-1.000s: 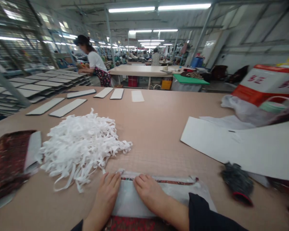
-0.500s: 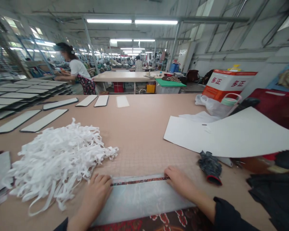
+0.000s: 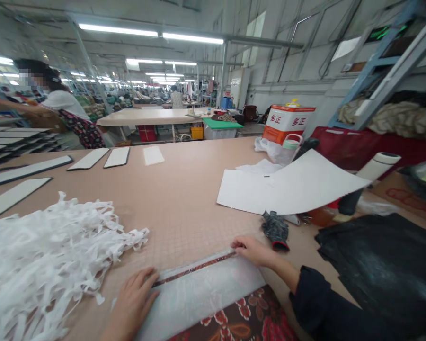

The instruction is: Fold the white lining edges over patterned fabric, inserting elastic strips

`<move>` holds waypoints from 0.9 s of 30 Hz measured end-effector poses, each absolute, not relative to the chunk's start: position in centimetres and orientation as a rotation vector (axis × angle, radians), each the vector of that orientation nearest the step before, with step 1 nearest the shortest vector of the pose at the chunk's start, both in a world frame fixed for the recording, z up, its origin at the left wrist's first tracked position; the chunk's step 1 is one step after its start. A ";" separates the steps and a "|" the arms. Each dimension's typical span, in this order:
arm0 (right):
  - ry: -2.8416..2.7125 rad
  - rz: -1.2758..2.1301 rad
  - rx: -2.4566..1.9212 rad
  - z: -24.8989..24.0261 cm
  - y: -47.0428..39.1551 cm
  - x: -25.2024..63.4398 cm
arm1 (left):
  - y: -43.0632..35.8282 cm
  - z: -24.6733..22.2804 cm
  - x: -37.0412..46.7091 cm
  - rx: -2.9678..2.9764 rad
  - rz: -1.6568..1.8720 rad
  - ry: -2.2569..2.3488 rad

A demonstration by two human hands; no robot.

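Observation:
A pale, translucent sheet with a narrow dark red patterned strip along its far edge lies on brown floral fabric. My left hand rests on the sheet's left end, fingers apart, near the strip's left end. At the far right corner, my right hand pinches the sheet's edge between thumb and fingers. To the left spreads a heap of white narrow tapes. A dark knitted glove with a red cuff sits just beyond my right hand.
A large white board lies on the tan table at right, near black sheets. Pale dark-edged panels lie at the far left. An orange-and-white box stands behind. A person stands beyond the table at left.
The view has turned to the right. The sheet is now slanted, its right end farther away, and my right hand's fingers have closed on the corner. The person's arm now stretches left.

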State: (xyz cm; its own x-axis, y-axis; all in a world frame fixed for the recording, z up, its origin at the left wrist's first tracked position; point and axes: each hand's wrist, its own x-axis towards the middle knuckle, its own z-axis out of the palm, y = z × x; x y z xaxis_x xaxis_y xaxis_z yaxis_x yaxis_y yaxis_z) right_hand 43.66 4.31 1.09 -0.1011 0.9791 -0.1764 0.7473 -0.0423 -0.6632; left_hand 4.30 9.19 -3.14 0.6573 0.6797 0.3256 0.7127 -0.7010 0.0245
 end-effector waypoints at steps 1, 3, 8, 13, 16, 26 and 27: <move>-1.875 0.916 -1.825 0.9 4.4 44.1 | 9.3 -3.2 4.2 -2.755 -0.501 -1.146; -1.851 0.927 -1.815 0.4 4.6 44.4 | 9.5 -3.4 4.1 -2.744 -0.532 -1.121; -1.834 0.916 -1.790 -0.1 5.0 44.1 | 9.5 -3.2 4.1 -2.741 -0.526 -1.129; -1.842 0.841 -1.769 0.2 5.1 44.3 | 9.4 0.1 5.9 -2.935 -0.533 -1.050; -1.840 0.734 -1.730 0.4 4.4 44.8 | 9.2 3.1 9.4 -3.203 -0.411 -1.026; -2.062 0.117 -1.756 -1.2 1.6 44.4 | 8.0 2.8 26.4 -3.483 -0.154 -1.015; -2.061 0.125 -1.755 -1.4 1.6 44.4 | 7.9 2.2 27.4 -3.443 -0.159 -1.031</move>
State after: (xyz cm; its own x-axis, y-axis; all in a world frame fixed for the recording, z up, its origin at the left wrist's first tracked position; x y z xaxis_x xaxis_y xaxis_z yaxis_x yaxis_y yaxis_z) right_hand 44.38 1.57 -1.39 -0.1082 0.9592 0.2611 0.9207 0.1958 -0.3377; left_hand 27.35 7.89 2.18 0.8403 0.5401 -0.0461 0.5012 -0.7418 0.4455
